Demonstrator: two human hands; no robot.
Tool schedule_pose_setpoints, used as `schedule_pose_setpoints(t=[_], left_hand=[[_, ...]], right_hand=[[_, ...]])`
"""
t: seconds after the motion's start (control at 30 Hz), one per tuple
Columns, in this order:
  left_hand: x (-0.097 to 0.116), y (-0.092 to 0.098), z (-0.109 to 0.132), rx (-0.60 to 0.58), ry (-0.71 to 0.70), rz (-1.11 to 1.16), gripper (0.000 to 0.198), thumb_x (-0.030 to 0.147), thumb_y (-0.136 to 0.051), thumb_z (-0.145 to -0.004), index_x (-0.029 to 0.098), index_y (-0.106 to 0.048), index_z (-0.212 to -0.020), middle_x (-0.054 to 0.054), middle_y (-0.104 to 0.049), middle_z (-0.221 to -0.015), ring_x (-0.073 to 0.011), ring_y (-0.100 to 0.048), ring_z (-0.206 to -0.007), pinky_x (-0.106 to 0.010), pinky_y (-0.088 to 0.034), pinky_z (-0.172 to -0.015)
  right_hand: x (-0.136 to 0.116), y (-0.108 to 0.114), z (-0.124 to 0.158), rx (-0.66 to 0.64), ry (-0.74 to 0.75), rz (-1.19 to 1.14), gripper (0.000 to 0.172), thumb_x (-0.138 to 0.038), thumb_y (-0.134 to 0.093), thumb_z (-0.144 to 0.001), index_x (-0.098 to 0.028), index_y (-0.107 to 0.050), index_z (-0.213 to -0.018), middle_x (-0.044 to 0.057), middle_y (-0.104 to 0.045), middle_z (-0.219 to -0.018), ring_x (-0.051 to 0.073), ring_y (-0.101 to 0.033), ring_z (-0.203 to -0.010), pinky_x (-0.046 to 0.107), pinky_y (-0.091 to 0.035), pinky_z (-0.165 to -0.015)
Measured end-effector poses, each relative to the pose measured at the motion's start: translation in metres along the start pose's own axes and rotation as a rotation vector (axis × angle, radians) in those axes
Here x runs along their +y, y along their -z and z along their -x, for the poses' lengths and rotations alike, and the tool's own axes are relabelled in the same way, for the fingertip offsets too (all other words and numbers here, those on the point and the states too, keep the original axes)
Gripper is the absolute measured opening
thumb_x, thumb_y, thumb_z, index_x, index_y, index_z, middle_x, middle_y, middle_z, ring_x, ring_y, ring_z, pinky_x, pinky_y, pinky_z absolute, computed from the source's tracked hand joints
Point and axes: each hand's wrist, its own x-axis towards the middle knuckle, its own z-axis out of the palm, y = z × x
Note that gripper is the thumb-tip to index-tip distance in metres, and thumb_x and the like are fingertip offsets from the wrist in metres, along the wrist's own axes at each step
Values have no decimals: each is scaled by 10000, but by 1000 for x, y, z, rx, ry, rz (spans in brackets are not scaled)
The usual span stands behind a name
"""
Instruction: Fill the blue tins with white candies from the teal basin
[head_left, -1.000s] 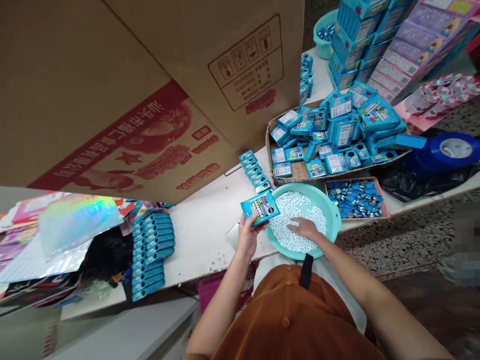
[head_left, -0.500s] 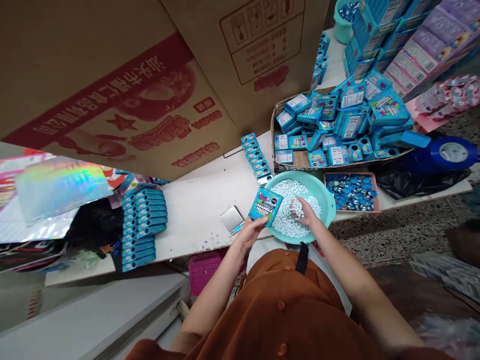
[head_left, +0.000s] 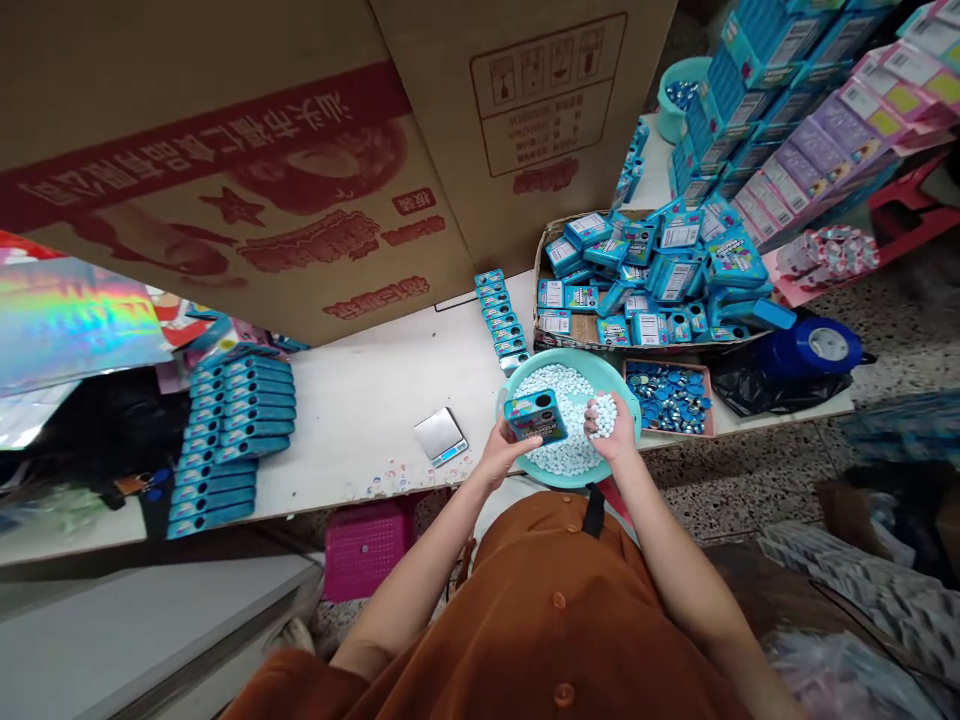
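Now that your right hand (head_left: 619, 442) is lifting candies (head_left: 602, 414) from the basin (head_left: 613, 374), its half-curled fingers are cupping them near the right rim; your left hand (head_left: 504, 453) is gripping the box (head_left: 531, 424), newly tipped hole-up, toward the left rim.

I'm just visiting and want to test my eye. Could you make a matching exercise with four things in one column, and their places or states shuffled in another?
1. Left hand
2. Right hand
3. Small scale
4. Shallow tray

A. Cupping a heap of white pellets
B. Filled with blue and silver discs
C. Holding a blue box
D. On the white table, left of the turquoise basin

Pairs: 1-C, 2-A, 3-D, 4-B
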Motion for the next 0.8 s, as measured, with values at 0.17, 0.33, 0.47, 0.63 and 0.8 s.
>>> schedule_pose_setpoints(t=[0.17, 0.33, 0.47, 0.63, 0.8], left_hand=[[-2, -7, 5, 78, -193, -351, 527, 300, -770, -596, 183, -591, -1077, -80, -645, -1073, -241, -598, -1015, -384, -448, -931], [5, -16, 5, 2, -264, -490, 392, 242, -701, -652, 220, -636, -1037, -68, -650, -1101, -248, -582, -1056, -393, -417, -971], [3, -20, 4, -31, -311, -516, 399, 221, -687, -667, 235, -635, -1062, -71, -656, -1105, -255, -585, -1062, -410, -414, -979], [2, -20, 2, -64, -446, -638, 434, 176, -639, -715, 246, -595, -1141, -74, -642, -1145, -234, -591, -1073, -393, -440, -962], [10, -16, 0, -105, -488, -656, 484, 116, -610, -700, 259, -590, -1162, -66, -643, -1152, -233, -592, -1082, -395, -441, -971]], right_hand=[[-17, -27, 9, -2, 66, -32, 147, -370, -475, -815, -224, -464, -811, -60, -537, -629, 60, -480, -456, 149, -327, -368], [-24, -49, 17, -28, 105, -90, 165, -378, -434, -841, -227, -479, -791, -53, -539, -645, 55, -474, -464, 150, -317, -375], [-22, -59, 21, -9, 143, -1, 178, -394, -475, -824, -221, -482, -785, -55, -530, -628, 57, -459, -453, 155, -316, -370], [-15, -74, 27, 88, 312, 128, 228, -434, -535, -782, -209, -500, -787, -49, -537, -609, 75, -494, -477, 182, -371, -408], [-5, -86, 32, 73, 454, 174, 237, -436, -538, -772, -207, -497, -733, -40, -546, -632, 87, -542, -556, 211, -442, -522]])
